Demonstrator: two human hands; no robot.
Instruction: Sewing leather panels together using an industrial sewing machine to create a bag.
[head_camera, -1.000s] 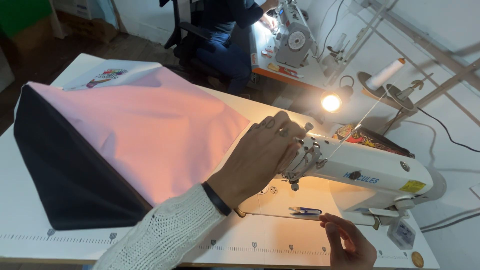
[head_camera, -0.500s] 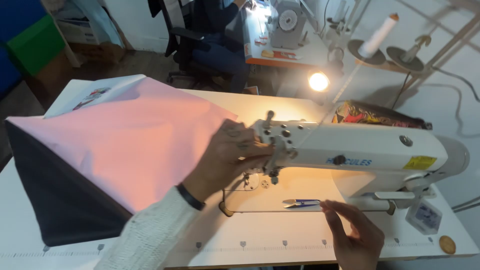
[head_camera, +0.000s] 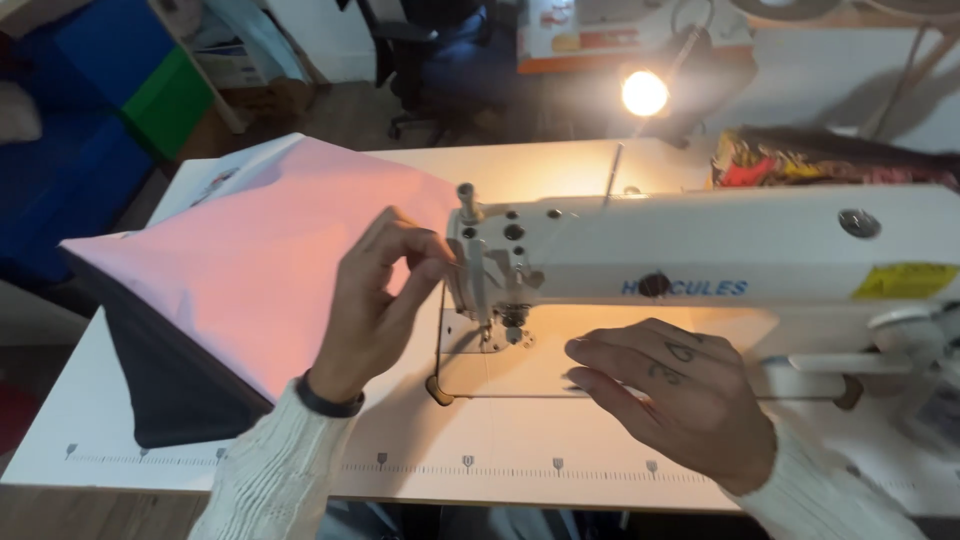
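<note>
Just under the machine's arm, the right hand (head_camera: 672, 398) lies palm-down on the pale bed, fingers spread loosely and clamped on nothing; whether anything sits beneath the palm is hidden. To its left, the left hand (head_camera: 385, 300) is raised, thumb and forefinger pinched together at the front of the needle head, seemingly on thread too fine to make out. The sewing machine (head_camera: 700, 255) is white and long-bodied, its long axis running left to right, head end toward the left hand; its right end is cut off by the frame. Left of that hand lies folded pink fabric (head_camera: 250, 250) over a dark layer. Beyond the machine a lamp (head_camera: 645, 92) glares
</note>
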